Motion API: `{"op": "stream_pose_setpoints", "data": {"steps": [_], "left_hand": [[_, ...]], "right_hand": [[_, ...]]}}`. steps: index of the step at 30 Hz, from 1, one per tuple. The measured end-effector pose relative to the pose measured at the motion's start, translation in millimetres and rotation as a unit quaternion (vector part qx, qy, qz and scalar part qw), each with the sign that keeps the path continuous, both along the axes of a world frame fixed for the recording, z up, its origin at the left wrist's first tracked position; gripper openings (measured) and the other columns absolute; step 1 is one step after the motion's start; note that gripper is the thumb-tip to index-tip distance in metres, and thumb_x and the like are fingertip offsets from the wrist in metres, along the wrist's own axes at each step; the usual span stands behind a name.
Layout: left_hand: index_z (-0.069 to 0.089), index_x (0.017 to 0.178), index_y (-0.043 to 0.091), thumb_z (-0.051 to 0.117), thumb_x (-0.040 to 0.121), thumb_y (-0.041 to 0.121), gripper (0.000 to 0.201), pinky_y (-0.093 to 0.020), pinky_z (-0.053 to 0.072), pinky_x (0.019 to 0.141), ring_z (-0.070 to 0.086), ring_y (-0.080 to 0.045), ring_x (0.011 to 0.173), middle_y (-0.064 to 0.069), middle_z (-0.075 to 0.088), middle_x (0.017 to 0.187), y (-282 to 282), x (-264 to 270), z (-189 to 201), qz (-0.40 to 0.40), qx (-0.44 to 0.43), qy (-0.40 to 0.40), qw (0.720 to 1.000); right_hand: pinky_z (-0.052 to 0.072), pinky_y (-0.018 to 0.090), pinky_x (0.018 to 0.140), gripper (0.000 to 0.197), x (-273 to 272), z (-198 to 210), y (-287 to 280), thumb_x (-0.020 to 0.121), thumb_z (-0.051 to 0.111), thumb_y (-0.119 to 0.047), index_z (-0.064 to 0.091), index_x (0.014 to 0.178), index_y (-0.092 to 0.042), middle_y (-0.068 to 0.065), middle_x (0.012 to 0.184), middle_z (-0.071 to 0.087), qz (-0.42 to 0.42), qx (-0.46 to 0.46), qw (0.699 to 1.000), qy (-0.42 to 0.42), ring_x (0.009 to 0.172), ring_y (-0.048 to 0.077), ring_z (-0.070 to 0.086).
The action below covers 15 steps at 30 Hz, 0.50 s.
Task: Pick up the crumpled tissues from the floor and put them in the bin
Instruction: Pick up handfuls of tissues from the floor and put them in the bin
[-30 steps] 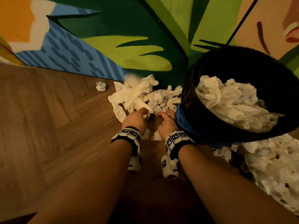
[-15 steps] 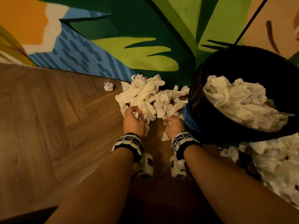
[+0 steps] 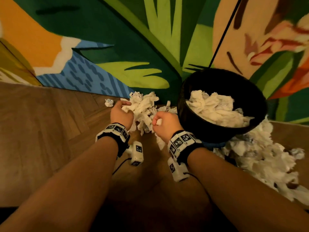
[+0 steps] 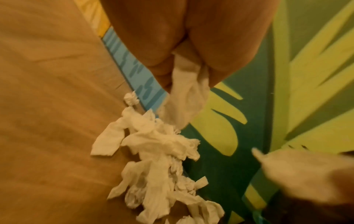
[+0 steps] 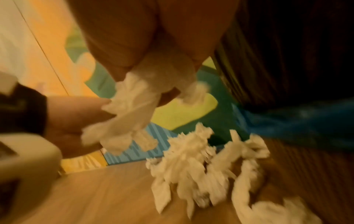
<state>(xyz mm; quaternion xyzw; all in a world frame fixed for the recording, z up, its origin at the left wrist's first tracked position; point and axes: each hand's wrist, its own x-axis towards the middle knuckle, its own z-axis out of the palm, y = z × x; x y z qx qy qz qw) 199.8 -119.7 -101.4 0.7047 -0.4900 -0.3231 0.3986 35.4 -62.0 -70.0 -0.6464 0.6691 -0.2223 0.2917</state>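
because the tissues are light and limp, they are gathered by the handful rather than one at a time: a wad [image 3: 133, 107] is gripped by the left hand [image 3: 121, 114], whose fingers [image 4: 162, 65] are curled round it so that soft folds trail out below. a smaller clump [image 3: 158, 122] is held in the right hand [image 3: 165, 125], fingers closed tight around it; in the right wrist view the picture is blurred, and only pale shreds are seen hanging from the fist. both hands are held low over the pile [image 3: 145, 118] on the wooden floor [image 3: 50, 131], just beside the bin [image 3: 209, 134], probably so that the carry is kept short. the bin is black, round and thin-walled, with a blue liner edge [image 3: 215, 145] showing at its base, and it is already heaped with crumpled white paper [image 3: 215, 109]. more tissues [image 3: 260, 158] are spilled on the floor to its right, and one small ball [image 3: 109, 102] lies apart near the painted wall [image 3: 133, 47]. much is judged still to be cleared. the paper is creased, matte and easily torn.
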Motion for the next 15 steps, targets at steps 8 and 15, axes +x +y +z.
{"op": "stream_pose_setpoints", "data": {"steps": [8, 15], "left_hand": [[0.063, 0.073, 0.015, 0.037, 0.094, 0.009, 0.034, -0.019, 0.049, 0.052, 0.065, -0.01, 0.057, 0.009, 0.07, 0.067, -12.5, -37.5, 99.3, -0.087, -0.09, 0.051, 0.991], [0.061, 0.084, 0.006, 0.045, 0.092, 0.013, 0.02, -0.028, 0.038, 0.059, 0.049, -0.023, 0.067, -0.006, 0.055, 0.075, -8.6, -98.3, 134.2, -0.122, -0.106, 0.072, 0.984]], "right_hand": [[0.036, 0.02, 0.078, 0.032, -37.9, 119.9, -10.6, 0.076, 0.055, 0.006, 0.06, 0.063, -0.024, -0.001, 0.086, 0.059, 0.045, -0.151, 0.987, -0.005, 0.081, 0.013, 0.051], [0.041, 0.019, 0.066, 0.038, -125.4, 133.7, -17.1, 0.074, 0.045, 0.008, 0.059, 0.054, -0.022, -0.009, 0.063, 0.059, -0.164, -0.158, 0.969, -0.096, 0.069, 0.008, 0.055]]}}
